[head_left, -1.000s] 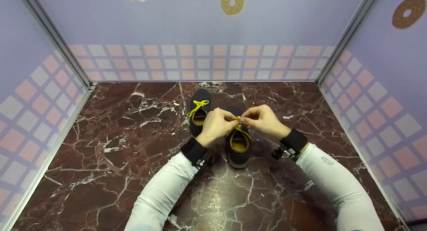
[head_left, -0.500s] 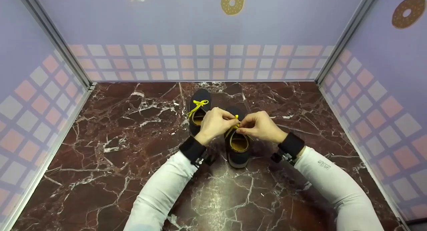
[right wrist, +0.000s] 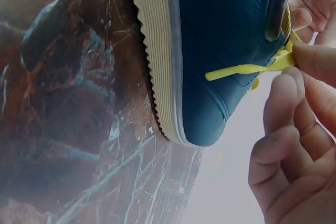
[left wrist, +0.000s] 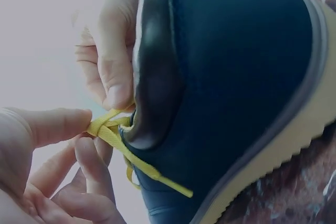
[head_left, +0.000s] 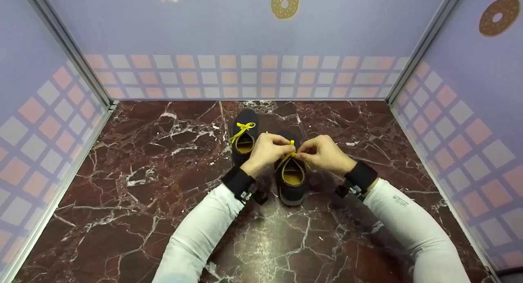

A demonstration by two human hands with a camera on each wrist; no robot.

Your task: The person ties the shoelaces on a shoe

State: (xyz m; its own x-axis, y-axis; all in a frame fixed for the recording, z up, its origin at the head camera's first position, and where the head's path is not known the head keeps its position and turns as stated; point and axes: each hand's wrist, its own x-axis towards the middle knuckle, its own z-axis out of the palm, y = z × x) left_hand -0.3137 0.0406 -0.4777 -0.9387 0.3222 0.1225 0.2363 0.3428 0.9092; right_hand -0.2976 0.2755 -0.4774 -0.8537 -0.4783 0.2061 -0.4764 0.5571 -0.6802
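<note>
A dark shoe point(head_left: 293, 195) with a yellow lining stands on the floor, its toe pointing away from me. Over its opening both hands work on its yellow shoelace point(left wrist: 112, 134). My left hand point(head_left: 266, 151) pinches the lace between thumb and fingers, and a short yellow loop sticks up above them. From the other side my right hand point(head_left: 325, 154) pinches a part of the same lace close to the knot, as the right wrist view shows. One loose lace end point(right wrist: 231, 72) hangs over the shoe's side. The hands partly cover the shoe's front.
Just left of this shoe is its mate point(head_left: 244, 116), whose yellow lace point(head_left: 245, 128) is tied in a bow. Both stand on a dark red marbled floor point(head_left: 135, 217). Lilac panels with pink and white squares point(head_left: 249, 76) enclose the back and sides.
My right hand went slightly left toward the shoe, then back right, and it still pinches lace. The yellow loop now stands higher above my left fingers than a second ago.
</note>
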